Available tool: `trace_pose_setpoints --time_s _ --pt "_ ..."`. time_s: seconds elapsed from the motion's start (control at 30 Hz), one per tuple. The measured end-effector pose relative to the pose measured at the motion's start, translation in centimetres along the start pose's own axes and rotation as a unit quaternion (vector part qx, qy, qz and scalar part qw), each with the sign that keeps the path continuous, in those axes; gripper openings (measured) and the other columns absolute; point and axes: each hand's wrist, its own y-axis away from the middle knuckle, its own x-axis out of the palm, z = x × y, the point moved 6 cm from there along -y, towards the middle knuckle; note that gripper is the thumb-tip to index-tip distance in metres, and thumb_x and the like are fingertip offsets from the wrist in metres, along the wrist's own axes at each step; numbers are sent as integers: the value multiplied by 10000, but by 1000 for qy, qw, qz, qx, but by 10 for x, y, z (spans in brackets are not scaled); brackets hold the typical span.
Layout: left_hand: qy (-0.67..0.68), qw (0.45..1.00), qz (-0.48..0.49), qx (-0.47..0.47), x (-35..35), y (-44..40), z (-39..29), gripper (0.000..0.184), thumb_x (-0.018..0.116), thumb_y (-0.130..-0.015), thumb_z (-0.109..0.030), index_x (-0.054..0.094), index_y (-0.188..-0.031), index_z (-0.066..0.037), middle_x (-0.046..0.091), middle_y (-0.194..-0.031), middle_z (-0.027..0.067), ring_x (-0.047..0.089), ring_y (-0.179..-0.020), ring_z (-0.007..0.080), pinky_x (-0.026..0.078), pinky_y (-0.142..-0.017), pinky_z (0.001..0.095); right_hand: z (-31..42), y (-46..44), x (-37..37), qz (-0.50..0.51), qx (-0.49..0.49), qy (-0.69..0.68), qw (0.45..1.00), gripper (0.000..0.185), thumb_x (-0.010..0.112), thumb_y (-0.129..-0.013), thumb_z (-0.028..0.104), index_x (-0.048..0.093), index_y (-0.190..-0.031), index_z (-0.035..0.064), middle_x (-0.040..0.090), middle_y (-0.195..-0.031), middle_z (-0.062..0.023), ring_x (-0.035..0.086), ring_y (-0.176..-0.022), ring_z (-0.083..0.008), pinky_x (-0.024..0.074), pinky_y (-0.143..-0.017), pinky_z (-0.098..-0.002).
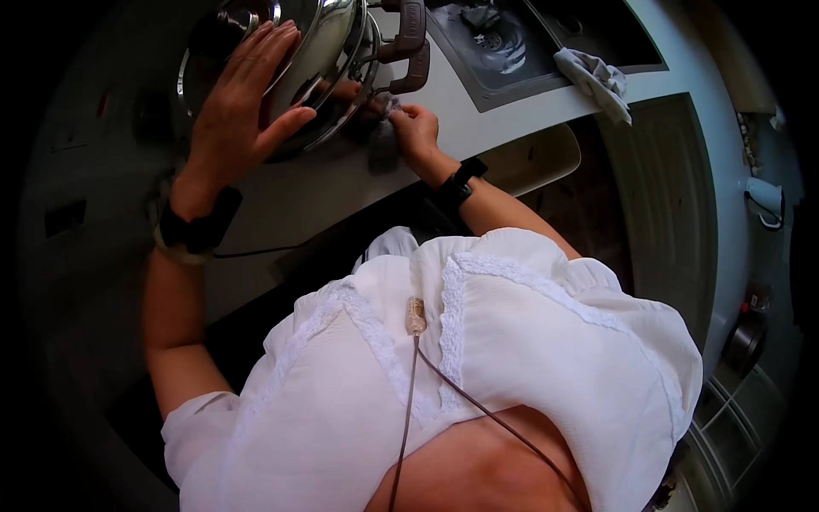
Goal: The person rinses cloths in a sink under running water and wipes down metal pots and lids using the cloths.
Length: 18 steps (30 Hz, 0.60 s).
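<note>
A shiny metal pot point(331, 47) with brown handles point(413, 38) is tilted on the counter, its polished side towards me. My left hand point(243, 90) lies against it, fingers stretched out and the thumb apart. By the pot's lower right rim, my right hand point(415, 130) pinches a grey, fuzzy scrubber point(386, 141). Part of the scrubber is in shadow, so its exact material is hard to make out. A dark knob point(213, 34) shows beyond my left fingertips.
To the right, a sink point(478, 81) has a grey item and wet streaks near its drain. A pale cloth point(593, 77) hangs over the counter edge point(529, 111). Below that edge is a pale, curved-rimmed object point(554, 154). A cable point(264, 252) runs from my left wrist.
</note>
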Motion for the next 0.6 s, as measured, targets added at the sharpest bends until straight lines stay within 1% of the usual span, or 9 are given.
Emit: trace_pose_setpoints --time_s 0.1,0.2,0.23,0.27,0.33,0.43,0.53,0.57,0.6 --pt "-1 1000 1 -8 2 -2 -1 684 658 -856 -401 424 -1392 -47 465 -1405 140 379 -1347 320 342 -1093 416 77 30 1 -9 -133 -43 990 281 669 -736 207 694 -921 -2 695 -814 -80 639 -757 -178 495 -707 -314" --pt "0 1000 -13 -13 2 -2 -1 666 653 -863 -401 437 -1380 -41 473 -1398 140 387 -1342 319 348 -1090 415 26 -10 -5 -49 -71 60 994 252 674 -738 207 712 -901 19 708 -803 -92 658 -760 -184 501 -712 -317" --pt "-2 1000 -18 -15 1 -1 0 660 651 -865 -402 443 -1375 -40 479 -1392 140 391 -1339 320 348 -1089 415 19 -11 -2 -13 -27 34 999 215 664 -817 155 697 -934 -23 667 -776 -20 580 -689 -95 468 -631 -264" --pt "-2 1000 -20 -19 1 1 -1 653 649 -867 -403 449 -1371 -39 484 -1387 140 396 -1336 321 348 -1088 416 16 -11 -2 -8 -24 59 998 208 658 -822 146 699 -941 -20 671 -786 -24 582 -694 -96 470 -632 -263" --pt "-8 999 -30 -28 0 -1 0 639 644 -872 -404 460 -1361 -37 495 -1377 140 405 -1328 324 348 -1085 416 53 -1 2 3 -23 111 994 198 646 -830 126 703 -957 -15 677 -806 -32 586 -703 -97 473 -635 -263" --pt "-19 998 -47 -43 2 -5 -2 616 634 -882 -404 475 -1348 -33 505 -1366 145 415 -1318 330 351 -1080 415 96 4 6 -17 -122 -29 992 159 586 -810 58 726 -872 17 709 -780 -93 638 -698 -149 512 -657 -308" --pt "-48 994 -71 -71 7 -11 -4 586 625 -895 -379 484 -1339 -24 503 -1364 158 409 -1321 332 343 -1079 410 94 -20 8 56 -21 -187 981 188 523 -870 -4 711 -860 -5 692 -786 -79 624 -700 -135 516 -627 -298" --pt "-64 991 -85 -87 9 -16 -5 571 624 -901 -356 483 -1338 -17 501 -1365 165 401 -1328 330 334 -1082 408 90 -37 11 79 10 -207 975 104 588 -903 62 668 -958 25 660 -831 -47 635 -712 -159 539 -648 -301" --pt "-76 987 -93 -104 12 -18 -11 556 623 -907 -332 482 -1338 -10 499 -1367 173 392 -1335 328 325 -1085 406 91 -51 14 107 27 -215 970 111 569 -908 56 664 -960 33 662 -830 -54 639 -729 -165 538 -657 -298"
